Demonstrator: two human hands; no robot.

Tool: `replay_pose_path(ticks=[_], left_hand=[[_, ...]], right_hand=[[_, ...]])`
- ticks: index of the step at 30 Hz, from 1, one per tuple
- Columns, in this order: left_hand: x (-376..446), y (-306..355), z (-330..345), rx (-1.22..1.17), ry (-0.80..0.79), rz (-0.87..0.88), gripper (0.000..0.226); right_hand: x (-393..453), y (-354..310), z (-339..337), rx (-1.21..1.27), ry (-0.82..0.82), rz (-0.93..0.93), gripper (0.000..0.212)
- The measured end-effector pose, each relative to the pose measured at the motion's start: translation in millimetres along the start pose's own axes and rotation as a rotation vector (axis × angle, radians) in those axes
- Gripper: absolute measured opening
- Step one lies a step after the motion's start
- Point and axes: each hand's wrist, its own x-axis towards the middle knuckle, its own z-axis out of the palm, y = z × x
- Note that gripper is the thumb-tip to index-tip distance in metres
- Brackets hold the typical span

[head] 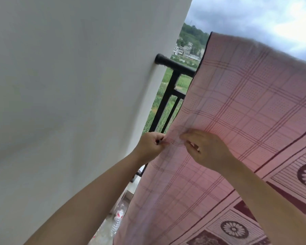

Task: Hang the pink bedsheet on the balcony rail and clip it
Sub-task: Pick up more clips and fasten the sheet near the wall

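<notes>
- The pink bedsheet hangs draped over the black balcony rail, its dark-hemmed side edge falling beside the white wall.
- The left hand pinches that edge closed; the right hand grips the cloth just beside it.
- Judged step: spreading and squaring the sheet. No clip shows; clipping at the rail looks next.
- A plastic bottle stands on the balcony floor, contents unclear.

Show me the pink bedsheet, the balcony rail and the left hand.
pink bedsheet (245,106), head view, checked area.
balcony rail (177,65), head view, top bar.
left hand (151,145), head view, knuckles.
</notes>
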Motion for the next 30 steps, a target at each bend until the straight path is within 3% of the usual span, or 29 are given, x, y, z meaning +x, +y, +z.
replay_pose_path(ticks=[3, 7, 9, 11, 13, 17, 19, 23, 30], left_hand=[[2.3, 2.0, 6.0, 0.285, 0.107, 0.028, 0.036], [-11.6, -3.5, 20.6, 0.500, 0.468, 0.216, 0.051], [-17.0, -7.9, 26.4, 0.620, 0.568, 0.286, 0.057], [-19.6, -6.6, 30.5, 0.720, 0.648, 0.316, 0.056], [-21.7, -4.2, 36.8, 0.742, 0.707, 0.286, 0.065], [-22.4, -10.2, 51.0, 0.716, 0.760, 0.238, 0.057], [-22.4, -11.0, 51.2, 0.684, 0.743, 0.192, 0.059], [-20.5, -12.8, 48.5, 0.612, 0.732, 0.212, 0.066], [-26.7, -9.9, 46.8, 0.596, 0.735, 0.247, 0.067]], right_hand=[[-5.6, 1.9, -0.4, -0.047, 0.069, -0.014, 0.023], [6.8, -1.6, -14.2, -0.220, 0.323, -0.175, 0.014], [28.0, -9.5, -24.2, -0.378, 0.231, -0.235, 0.019], [49.0, -22.4, -35.8, -0.545, -0.015, -0.266, 0.024], [64.4, -40.1, -45.7, -0.669, -0.332, -0.264, 0.011], [79.0, -49.5, -49.5, -0.758, -0.568, -0.214, 0.012], [81.7, -51.1, -45.1, -0.784, -0.608, -0.237, 0.010], [81.9, -51.4, -42.8, -0.589, -0.659, -0.196, 0.029], [79.0, -62.0, -39.5, -0.638, -0.576, -0.187, 0.039]])
